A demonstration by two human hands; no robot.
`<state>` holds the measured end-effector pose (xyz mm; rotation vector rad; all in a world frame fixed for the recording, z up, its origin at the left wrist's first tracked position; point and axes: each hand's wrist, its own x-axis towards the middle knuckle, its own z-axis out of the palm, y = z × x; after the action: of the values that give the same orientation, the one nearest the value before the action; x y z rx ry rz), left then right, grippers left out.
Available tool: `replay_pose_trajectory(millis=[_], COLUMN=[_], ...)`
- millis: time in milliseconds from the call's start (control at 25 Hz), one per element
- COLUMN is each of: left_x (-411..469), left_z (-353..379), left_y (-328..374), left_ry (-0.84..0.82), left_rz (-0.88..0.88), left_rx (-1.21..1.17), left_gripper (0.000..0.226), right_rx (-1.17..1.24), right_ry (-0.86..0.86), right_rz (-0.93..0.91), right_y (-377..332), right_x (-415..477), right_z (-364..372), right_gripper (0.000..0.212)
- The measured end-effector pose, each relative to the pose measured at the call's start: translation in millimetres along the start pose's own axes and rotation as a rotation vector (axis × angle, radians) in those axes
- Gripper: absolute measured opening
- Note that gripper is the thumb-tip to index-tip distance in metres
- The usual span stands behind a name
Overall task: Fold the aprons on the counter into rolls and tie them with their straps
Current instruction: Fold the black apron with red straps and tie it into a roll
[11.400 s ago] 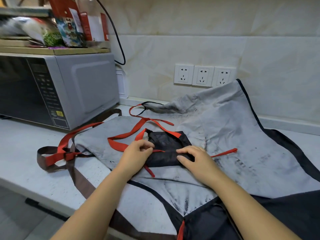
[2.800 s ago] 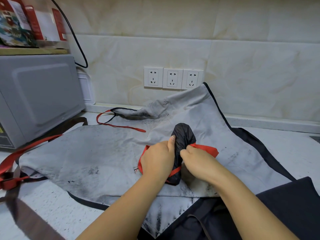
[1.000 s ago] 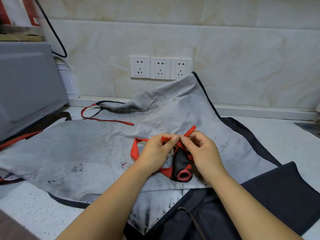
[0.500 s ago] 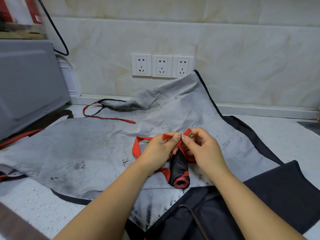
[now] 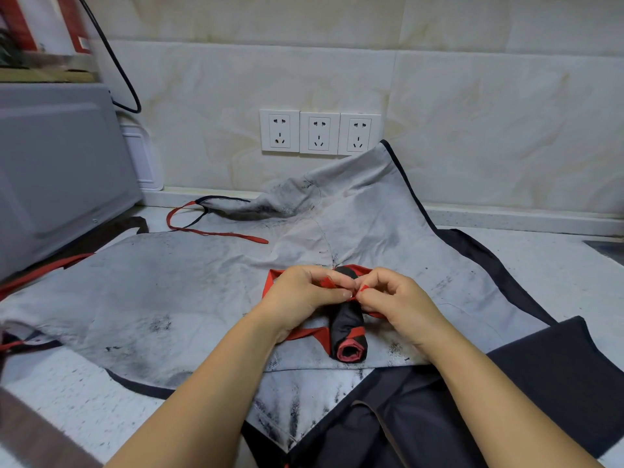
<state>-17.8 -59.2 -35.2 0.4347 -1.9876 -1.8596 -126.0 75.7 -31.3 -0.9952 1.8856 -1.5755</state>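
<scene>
Tying looks like the step in hand. The small black fabric apron roll with red trim (image 5: 347, 332) lies lengthwise toward the near edge of the bench (image 5: 557, 265), about midway along it. It rests on a big, spread-out grey-white stained cloth apron (image 5: 169, 292), and its open end faces the camera with red lining curled inside.

Over the far half of the roll, the left hand (image 5: 304, 295) pinches the flat red fabric strap (image 5: 305, 333) between thumb and fingertips. The right hand (image 5: 391, 298) pinches the strap's other end with curled fingers. The two hands nearly touch above the roll, and a length of strap runs out under the left wrist.

How will it handle? Soft, light, thin cloth, I'd say. The roll would likely spring loose unless the strap is drawn snug, and the strap looks smooth enough to slip. The best hold is on the strap ends close to their crossing, with a finger pressing the roll's middle down.

Outward now: a dark navy-black cloth apron (image 5: 547, 376) lies at the near right corner, partly under the grey one. A grey microwave oven (image 5: 57, 170) stands at the left edge, with a black cable (image 5: 114, 62) drooping behind it. Three white wall sockets (image 5: 319, 132) sit on the tiled wall beyond the far edge. The red packaging (image 5: 74, 21) on top of the microwave is blurred, and no brand or writing can be read anywhere.
</scene>
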Motion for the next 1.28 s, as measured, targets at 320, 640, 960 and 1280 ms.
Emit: replay_pose_trajectory(millis=[320, 640, 960, 1280], left_x=[10, 7, 2, 5], left_z=[10, 4, 6, -7], left_y=[-8, -4, 0, 1], left_ry=[0.324, 0.330, 0.262, 0.272], left_rz=[0.547, 0.419, 0.352, 0.212], left_rx=[0.749, 0.674, 0.650, 0.613], left_gripper=[0.022, 0.011, 0.009, 0.017], right_rx=[0.039, -0.017, -0.465, -0.776], right_ry=[-0.049, 0.115, 0.219, 0.208], right_rz=[0.046, 0.082, -0.231, -0.214], right_y=[6, 2, -5, 4], right_x=[6, 5, 2, 14], right_z=[7, -1, 7, -15], right_gripper=[0.026, 0.012, 0.012, 0.023])
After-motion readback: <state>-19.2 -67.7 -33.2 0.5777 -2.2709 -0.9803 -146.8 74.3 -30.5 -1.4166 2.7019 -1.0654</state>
